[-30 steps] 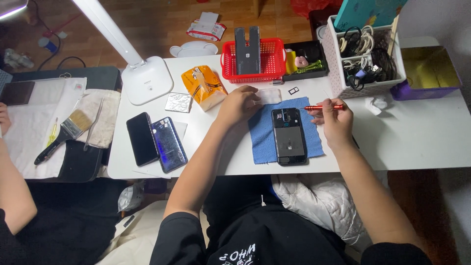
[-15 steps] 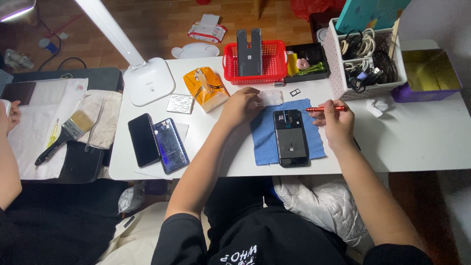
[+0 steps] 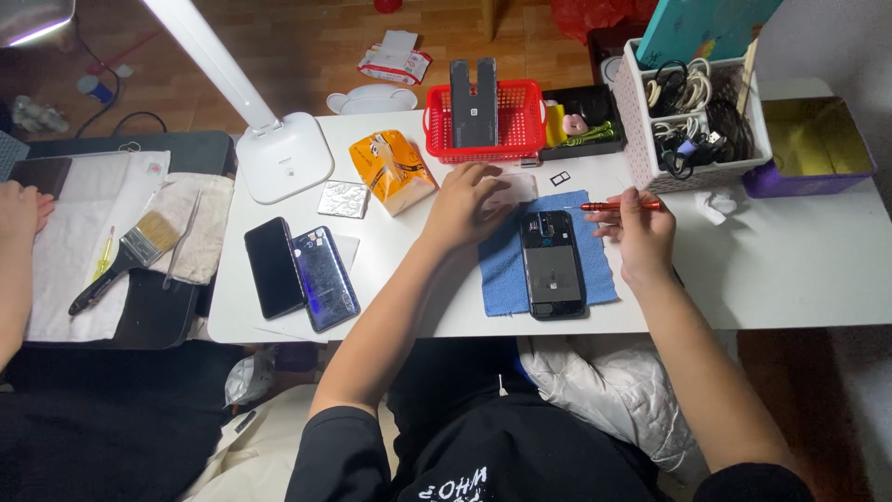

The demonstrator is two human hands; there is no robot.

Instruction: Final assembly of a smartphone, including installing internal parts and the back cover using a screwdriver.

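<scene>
Left hand hides a pale piece — right hand grips a screwdriver.

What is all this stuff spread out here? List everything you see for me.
opened phone: 1, black, lying on the cloth
cloth: 1, blue, table's near edge
screwdriver: 1, red, in the right hand
phones: 2, dark, side by side left of the cloth
pouch: 1, orange, by the lamp
lamp: 1, white, table's left end
basket: 1, red, far edge
white bin: 1, holds cables, far right
purple tray: 1, right end
brush: 1, black handle, side table on the left
another person's hand: 1, left edge
left hand: resting above the cloth
right hand: gripping the screwdriver
</scene>
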